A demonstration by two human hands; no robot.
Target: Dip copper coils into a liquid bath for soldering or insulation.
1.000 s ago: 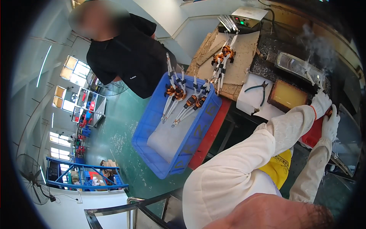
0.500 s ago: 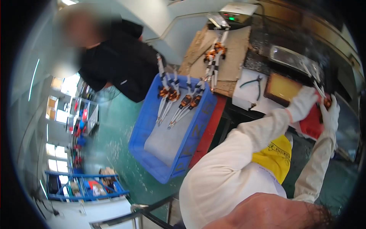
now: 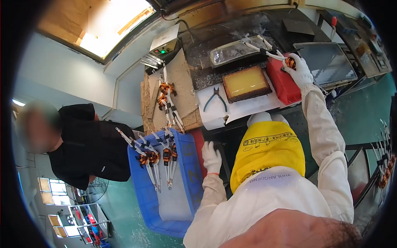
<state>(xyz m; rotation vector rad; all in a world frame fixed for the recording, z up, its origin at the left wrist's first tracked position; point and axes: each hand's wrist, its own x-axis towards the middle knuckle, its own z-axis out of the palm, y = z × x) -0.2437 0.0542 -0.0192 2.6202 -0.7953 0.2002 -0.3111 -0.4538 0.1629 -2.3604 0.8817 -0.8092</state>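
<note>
My right hand (image 3: 298,69), in a white glove, grips a copper-wound coil (image 3: 290,62) with long white-sleeved leads, held over the red box (image 3: 282,84) beside the shiny metal tray (image 3: 234,50). My left hand (image 3: 212,157), also gloved, rests on the dark bench edge next to the blue crate (image 3: 185,173); it holds nothing. Several similar coils (image 3: 155,157) lie across the crate's top. More coils (image 3: 166,97) lie on the brown board (image 3: 182,78) behind it.
Pliers (image 3: 215,98) lie on white paper beside a tray of yellow material (image 3: 245,82). A small box with a green light (image 3: 163,41) sits at the back. A person in black (image 3: 89,144) stands left of the crate. More coils (image 3: 384,165) hang at the right.
The view swung toward the bench. My left hand has come down from the coil to the bench edge by the crate; my right hand still holds the coil over the red box.
</note>
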